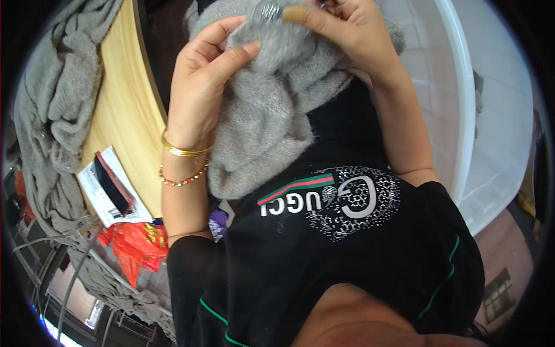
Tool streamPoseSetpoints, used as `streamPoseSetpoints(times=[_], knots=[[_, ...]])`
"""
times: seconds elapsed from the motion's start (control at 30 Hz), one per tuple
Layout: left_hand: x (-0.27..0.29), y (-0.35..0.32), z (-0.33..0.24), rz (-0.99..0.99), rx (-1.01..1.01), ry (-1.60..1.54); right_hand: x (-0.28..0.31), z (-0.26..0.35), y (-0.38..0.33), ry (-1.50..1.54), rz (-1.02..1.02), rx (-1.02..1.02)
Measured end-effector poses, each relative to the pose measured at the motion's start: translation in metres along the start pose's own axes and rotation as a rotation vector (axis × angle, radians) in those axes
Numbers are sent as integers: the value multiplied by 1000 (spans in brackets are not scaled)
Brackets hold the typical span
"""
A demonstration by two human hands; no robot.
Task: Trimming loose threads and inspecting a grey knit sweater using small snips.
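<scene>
A grey fuzzy knitted piece (260, 115) hangs from my two hands and lies over my lap, against my black top. My left hand (199, 72), with a gold bangle and a beaded bracelet on its wrist, pinches the knit between thumb and fingers. Opposite it, my right hand (352, 29) grips the same knit at the top edge of the picture, its thumb pressed on the cloth. The tip of that thumb looks yellowish brown. A shiny silvery patch (269, 11) shows on the knit between the hands. Most of my right fingers are hidden or cut off.
On the left is a light wooden tabletop (130, 98), with more grey knitwear (63, 98) heaped along it. A white packet (98, 194) carries a dark strip-like item. Below it sits a red plastic bag (139, 246). A large translucent white tub (462, 104) curves around my right side.
</scene>
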State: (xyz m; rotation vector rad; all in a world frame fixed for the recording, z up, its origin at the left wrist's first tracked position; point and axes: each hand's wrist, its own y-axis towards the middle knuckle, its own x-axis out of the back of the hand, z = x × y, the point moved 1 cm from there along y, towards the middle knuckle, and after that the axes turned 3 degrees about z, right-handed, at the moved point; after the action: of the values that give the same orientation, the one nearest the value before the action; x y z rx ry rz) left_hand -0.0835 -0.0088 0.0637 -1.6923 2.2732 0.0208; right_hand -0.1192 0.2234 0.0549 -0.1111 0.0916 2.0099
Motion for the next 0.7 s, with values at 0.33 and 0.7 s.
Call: streamPoseSetpoints(times=[0.33, 0.7], knots=[[10, -8, -5, 142, 116, -125, 25, -7, -7, 51, -320, -22], [-1, -6, -11, 34, 3, -19, 30, -19, -15, 112, -288, 66]])
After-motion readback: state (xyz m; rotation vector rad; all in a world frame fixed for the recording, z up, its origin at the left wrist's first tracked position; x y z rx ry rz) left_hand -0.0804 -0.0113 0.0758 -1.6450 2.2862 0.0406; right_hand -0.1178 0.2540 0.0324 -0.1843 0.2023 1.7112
